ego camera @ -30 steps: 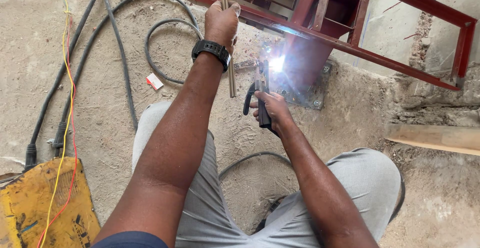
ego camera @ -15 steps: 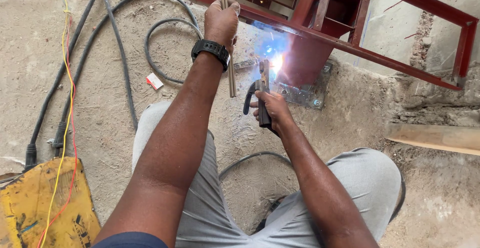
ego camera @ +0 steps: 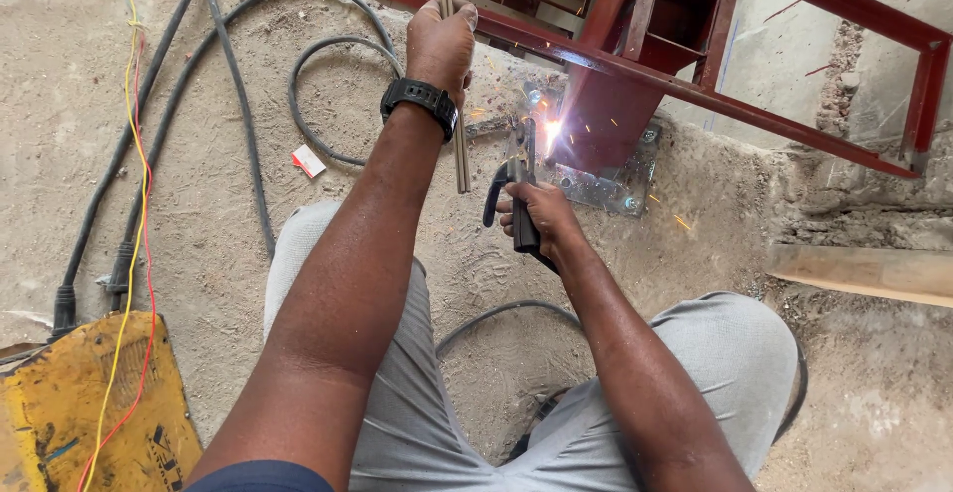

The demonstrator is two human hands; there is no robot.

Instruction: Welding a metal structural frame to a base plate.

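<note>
1. Red-painted steel frame point(ego camera: 764, 115) stands on a metal base plate point(ego camera: 606, 189) set in the sandy ground point(ego camera: 199, 204).
2. Head view: the right hand point(ego camera: 536, 216) is wrapped around a welding holder point(ego camera: 518, 194), its tip sparking against the frame's post just above the plate.
3. Head view: the left hand point(ego camera: 440, 43), a black watch point(ego camera: 420, 101) on its wrist, is closed around an upright thin metal rod point(ego camera: 457, 144).
4. Black cables point(ego camera: 238, 125) run to a yellow welding machine point(ego camera: 89, 413) at lower left.

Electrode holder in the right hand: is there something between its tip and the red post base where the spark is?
Nothing visible. The right hand holds the electrode holder directly at the spark on the red post base. The thin rod in the left hand hangs beside it.
</note>
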